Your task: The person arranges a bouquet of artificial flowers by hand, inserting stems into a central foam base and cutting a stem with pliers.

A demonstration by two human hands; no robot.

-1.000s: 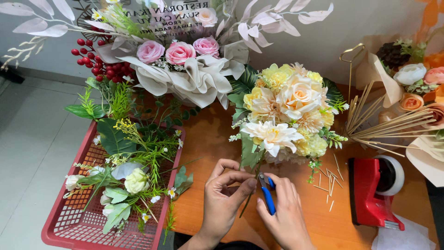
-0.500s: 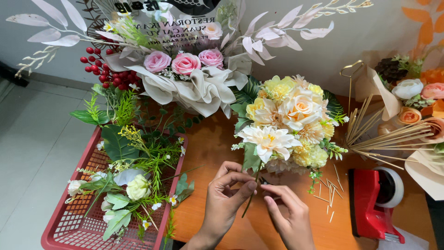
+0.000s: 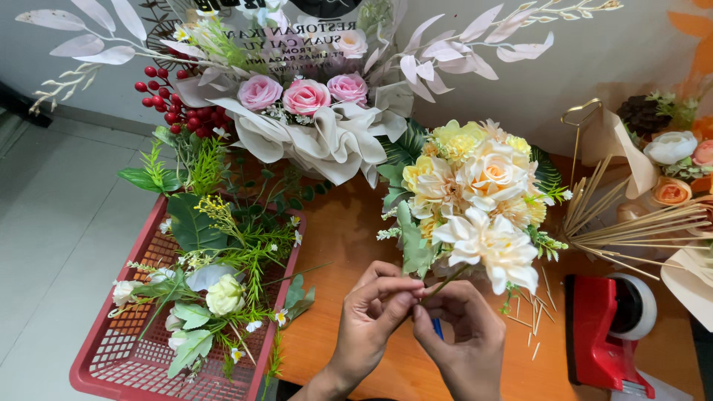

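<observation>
Hands work together below one yellow-and-cream bouquet [image 3: 475, 197] on the orange table [image 3: 349, 223]: left hand [image 3: 375, 308] pinches its green stem [image 3: 444, 283], right hand [image 3: 460, 334] grips a blue tool [image 3: 438, 327]. Three pink roses [image 3: 304, 93] stand behind; one red basket [image 3: 134, 349] sits left.

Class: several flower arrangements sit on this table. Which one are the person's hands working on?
The yellow-and-cream bouquet in the middle. Both the left hand and right hand pinch its stem, while the pink-rose arrangement and the basket flowers lie untouched.
</observation>
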